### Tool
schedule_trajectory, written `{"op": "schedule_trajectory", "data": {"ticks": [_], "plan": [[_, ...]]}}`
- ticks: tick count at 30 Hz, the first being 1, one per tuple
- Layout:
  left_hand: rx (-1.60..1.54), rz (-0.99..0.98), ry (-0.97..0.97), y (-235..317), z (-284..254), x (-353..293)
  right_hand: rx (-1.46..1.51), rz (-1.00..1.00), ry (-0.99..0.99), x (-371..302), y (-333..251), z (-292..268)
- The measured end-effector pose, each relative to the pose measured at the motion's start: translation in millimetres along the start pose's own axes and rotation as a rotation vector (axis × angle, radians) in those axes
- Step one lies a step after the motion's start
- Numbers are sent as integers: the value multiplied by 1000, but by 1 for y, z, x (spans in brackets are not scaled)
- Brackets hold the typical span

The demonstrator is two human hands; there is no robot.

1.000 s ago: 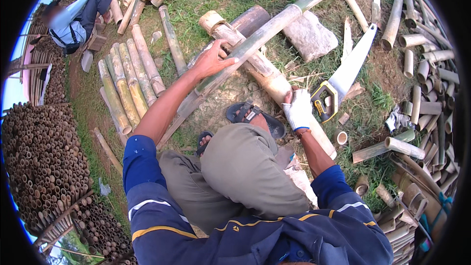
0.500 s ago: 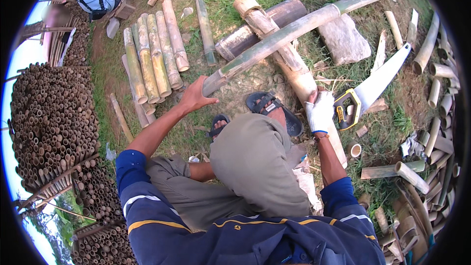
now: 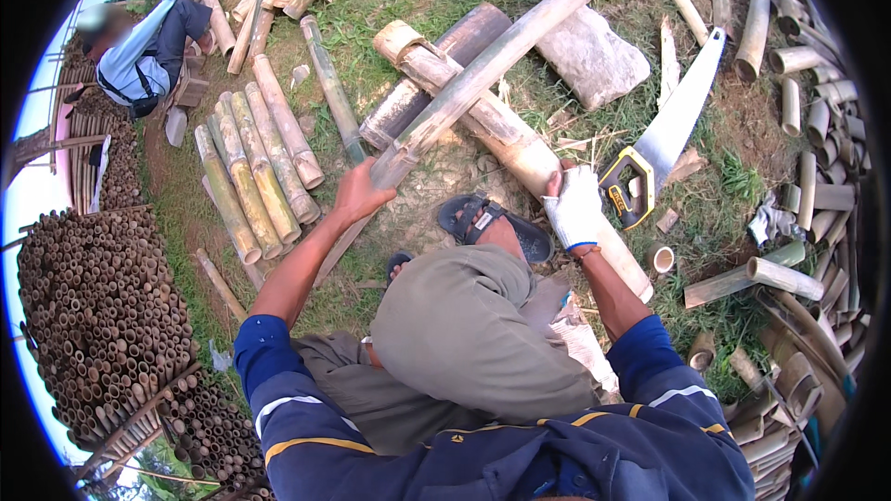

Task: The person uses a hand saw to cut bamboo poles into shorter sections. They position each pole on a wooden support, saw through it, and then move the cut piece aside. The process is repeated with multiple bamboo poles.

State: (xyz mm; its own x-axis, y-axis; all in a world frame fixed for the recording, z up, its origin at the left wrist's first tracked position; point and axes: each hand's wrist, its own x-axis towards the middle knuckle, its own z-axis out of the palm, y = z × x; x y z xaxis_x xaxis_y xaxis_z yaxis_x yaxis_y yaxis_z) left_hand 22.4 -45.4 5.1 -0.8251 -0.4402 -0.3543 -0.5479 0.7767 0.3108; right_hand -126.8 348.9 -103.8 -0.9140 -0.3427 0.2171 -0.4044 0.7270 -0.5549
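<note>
A long bamboo pole [image 3: 520,42] slants from the far right down to my left hand [image 3: 360,193]. That bare hand is wrapped round the pole's near end, which it partly hides. Under the pole, crossing it, lies a thick pale bamboo piece [image 3: 506,137], propped on a dark, wide bamboo log [image 3: 464,37]. My right hand [image 3: 572,206], in a white glove with the thumb bare, is closed over the thick piece near its lower end. Just right of the glove is a handsaw [image 3: 664,134] with a black and yellow handle, lying on the ground with its blade pointing away.
Several cut bamboo lengths [image 3: 262,172] lie side by side at left. A flat grey stone [image 3: 594,57] sits beyond the pole. Bamboo offcuts [image 3: 817,195] crowd the right side; a tall bamboo stack [image 3: 102,306] fills the left. Another person [image 3: 139,65] sits at far left.
The whole view has shifted. The long pole now slants more steeply across the thick piece. My left fingers, earlier with the thumb spread, sit closer round its end. The saw stays beside my glove.
</note>
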Motion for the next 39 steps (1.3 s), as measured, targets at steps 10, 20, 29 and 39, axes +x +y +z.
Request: {"op": "schedule_trajectory", "data": {"ticks": [10,20,29,39], "plan": [[-212,48,-105,77,4,77,-23,-40,16,0,3,5],[-55,-1,217,82,29,60,-79,395,-27,-41,103,-18],[-157,-52,298,81,43,50,-403,118,-256,2,121,-13],[-177,-68,300,89,47,58,-268,196,-349,12,160,-21]]}}
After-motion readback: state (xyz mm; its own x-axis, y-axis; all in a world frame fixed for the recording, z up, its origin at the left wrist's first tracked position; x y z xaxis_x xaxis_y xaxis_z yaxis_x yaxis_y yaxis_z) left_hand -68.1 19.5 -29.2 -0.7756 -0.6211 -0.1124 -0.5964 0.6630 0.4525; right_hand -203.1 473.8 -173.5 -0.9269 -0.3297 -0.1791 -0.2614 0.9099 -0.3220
